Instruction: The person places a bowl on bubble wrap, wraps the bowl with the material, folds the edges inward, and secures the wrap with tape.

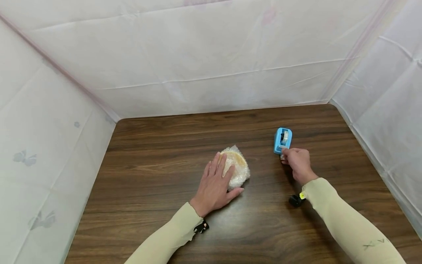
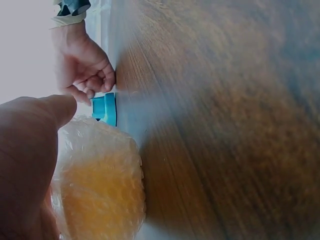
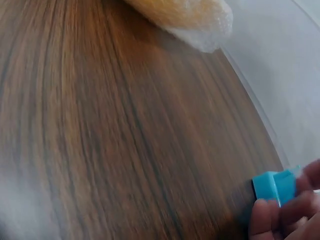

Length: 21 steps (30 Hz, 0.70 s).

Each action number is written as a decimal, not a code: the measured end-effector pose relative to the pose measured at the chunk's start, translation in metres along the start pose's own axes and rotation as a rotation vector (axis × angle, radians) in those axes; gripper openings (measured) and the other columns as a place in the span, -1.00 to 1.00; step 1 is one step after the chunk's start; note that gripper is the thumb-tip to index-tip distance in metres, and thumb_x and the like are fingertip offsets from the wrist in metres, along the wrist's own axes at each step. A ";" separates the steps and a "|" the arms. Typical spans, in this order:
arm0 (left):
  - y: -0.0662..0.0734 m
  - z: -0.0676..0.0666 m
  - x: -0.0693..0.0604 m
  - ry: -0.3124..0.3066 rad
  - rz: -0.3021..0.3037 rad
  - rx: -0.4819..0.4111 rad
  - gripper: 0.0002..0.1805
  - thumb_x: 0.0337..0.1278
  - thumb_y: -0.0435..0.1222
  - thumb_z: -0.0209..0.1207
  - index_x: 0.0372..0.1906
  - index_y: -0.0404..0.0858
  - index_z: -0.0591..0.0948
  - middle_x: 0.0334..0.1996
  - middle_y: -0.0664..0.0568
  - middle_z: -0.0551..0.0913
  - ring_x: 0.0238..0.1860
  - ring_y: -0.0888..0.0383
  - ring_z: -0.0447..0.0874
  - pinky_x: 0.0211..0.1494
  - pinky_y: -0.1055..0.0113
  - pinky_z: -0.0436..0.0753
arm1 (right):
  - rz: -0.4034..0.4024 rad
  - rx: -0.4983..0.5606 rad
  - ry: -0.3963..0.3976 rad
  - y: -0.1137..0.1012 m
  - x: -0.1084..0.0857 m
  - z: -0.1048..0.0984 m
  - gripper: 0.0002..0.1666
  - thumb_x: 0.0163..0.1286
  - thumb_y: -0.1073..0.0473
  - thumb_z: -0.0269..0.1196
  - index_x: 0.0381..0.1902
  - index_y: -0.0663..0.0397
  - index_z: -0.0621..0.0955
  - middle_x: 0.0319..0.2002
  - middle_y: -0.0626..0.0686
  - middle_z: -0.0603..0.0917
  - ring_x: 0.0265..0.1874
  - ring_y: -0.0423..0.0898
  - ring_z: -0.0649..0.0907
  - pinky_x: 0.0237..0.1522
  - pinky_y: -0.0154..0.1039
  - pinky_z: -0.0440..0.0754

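Observation:
A round, yellowish thing wrapped in bubble wrap (image 1: pixel 238 167) lies on the table near its middle. My left hand (image 1: pixel 211 190) rests flat on its left side, fingers straight and the thumb along the near edge. To the right stands a small light-blue tape dispenser (image 1: pixel 277 146) with a roll of clear tape (image 1: pixel 285 137) in it. At the dispenser's near end my right hand (image 1: pixel 298 163) pinches the end of the tape between thumb and fingers. In the right wrist view the curled fingers (image 3: pixel 295 207) partly cover the dispenser (image 3: pixel 275 187).
The table (image 1: pixel 148 165) has a dark wood-grain top. White sheeting (image 1: pixel 211 55) hangs behind it and along both sides. A black wrist camera (image 1: pixel 296 200) sits under the right wrist, another black device (image 1: pixel 201 227) at the left.

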<state>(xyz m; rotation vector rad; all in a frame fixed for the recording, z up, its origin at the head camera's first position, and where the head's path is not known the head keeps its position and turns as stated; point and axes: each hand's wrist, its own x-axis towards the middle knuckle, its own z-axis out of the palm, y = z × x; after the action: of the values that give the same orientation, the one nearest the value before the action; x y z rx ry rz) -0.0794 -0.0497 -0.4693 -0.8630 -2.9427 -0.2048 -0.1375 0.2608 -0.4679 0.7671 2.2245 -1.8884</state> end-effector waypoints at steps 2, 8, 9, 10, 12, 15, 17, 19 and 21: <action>0.000 0.000 0.000 0.002 0.002 0.000 -0.17 0.37 0.35 0.06 0.50 -0.10 0.45 0.65 -0.26 0.14 0.71 -0.19 -0.05 0.61 -0.20 0.28 | 0.002 -0.076 -0.010 0.000 0.001 -0.001 -0.59 0.57 0.14 0.16 -0.49 0.14 0.72 -0.48 -0.14 0.60 -0.43 -0.22 0.59 -0.31 -0.36 0.70; 0.002 -0.001 -0.001 0.004 0.012 -0.012 -0.17 0.38 0.34 0.06 0.50 -0.12 0.45 0.65 -0.27 0.14 0.71 -0.20 -0.05 0.61 -0.21 0.28 | 0.023 -0.165 -0.048 -0.002 0.000 -0.005 -0.51 0.55 0.13 0.15 -0.65 0.03 0.65 -0.54 -0.12 0.59 -0.48 -0.16 0.55 -0.35 -0.27 0.61; 0.001 -0.001 -0.001 0.006 0.013 -0.009 -0.17 0.38 0.34 0.06 0.50 -0.12 0.45 0.65 -0.27 0.14 0.71 -0.20 -0.05 0.60 -0.20 0.28 | 0.028 -0.173 -0.053 -0.002 0.000 -0.006 -0.50 0.55 0.12 0.15 -0.66 0.02 0.65 -0.54 -0.12 0.59 -0.48 -0.15 0.55 -0.35 -0.27 0.61; 0.001 -0.001 -0.001 0.009 0.015 -0.007 -0.17 0.38 0.34 0.06 0.50 -0.12 0.45 0.65 -0.27 0.14 0.71 -0.20 -0.04 0.60 -0.20 0.29 | 0.032 -0.182 -0.058 -0.003 0.000 -0.006 -0.49 0.55 0.12 0.15 -0.67 0.02 0.64 -0.53 -0.12 0.59 -0.47 -0.15 0.55 -0.34 -0.26 0.61; 0.001 -0.001 -0.001 0.011 0.018 0.001 -0.17 0.38 0.34 0.06 0.50 -0.12 0.45 0.65 -0.27 0.14 0.71 -0.20 -0.03 0.60 -0.20 0.29 | 0.040 -0.195 -0.066 -0.004 0.000 -0.006 -0.49 0.56 0.11 0.15 -0.66 0.03 0.65 -0.52 -0.11 0.60 -0.45 -0.14 0.56 -0.33 -0.26 0.61; 0.000 -0.001 0.000 0.014 0.019 0.010 -0.17 0.38 0.35 0.05 0.50 -0.11 0.45 0.65 -0.27 0.15 0.71 -0.20 -0.03 0.61 -0.20 0.29 | 0.045 -0.202 -0.070 -0.007 0.000 -0.006 -0.52 0.55 0.12 0.15 -0.62 0.04 0.68 -0.49 -0.11 0.61 -0.39 -0.14 0.58 -0.30 -0.27 0.64; 0.000 -0.002 0.001 0.013 0.019 0.012 -0.17 0.38 0.35 0.05 0.49 -0.11 0.45 0.65 -0.27 0.15 0.71 -0.21 -0.04 0.60 -0.20 0.29 | 0.044 -0.205 -0.070 -0.009 0.001 -0.006 -0.53 0.53 0.15 0.15 -0.63 0.06 0.67 -0.49 -0.11 0.63 -0.37 -0.14 0.59 -0.30 -0.28 0.66; 0.000 -0.002 0.003 0.016 0.018 0.007 -0.18 0.38 0.35 0.06 0.49 -0.11 0.45 0.64 -0.28 0.15 0.70 -0.21 -0.04 0.60 -0.21 0.29 | 0.037 -0.212 -0.067 -0.009 0.002 -0.006 -0.53 0.50 0.18 0.15 -0.67 0.05 0.65 -0.49 -0.12 0.63 -0.37 -0.14 0.59 -0.30 -0.29 0.66; 0.000 -0.001 0.004 0.022 0.015 0.004 -0.19 0.37 0.34 0.07 0.48 -0.12 0.46 0.64 -0.29 0.17 0.70 -0.22 -0.03 0.59 -0.21 0.30 | 0.020 -0.220 -0.067 -0.007 0.003 -0.005 -0.53 0.48 0.20 0.16 -0.69 0.06 0.64 -0.50 -0.13 0.64 -0.36 -0.15 0.59 -0.30 -0.30 0.66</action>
<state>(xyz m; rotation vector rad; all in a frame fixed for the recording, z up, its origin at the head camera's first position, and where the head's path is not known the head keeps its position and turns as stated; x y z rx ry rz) -0.0824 -0.0477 -0.4678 -0.8765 -2.9148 -0.2061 -0.1424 0.2654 -0.4616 0.6776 2.3218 -1.6002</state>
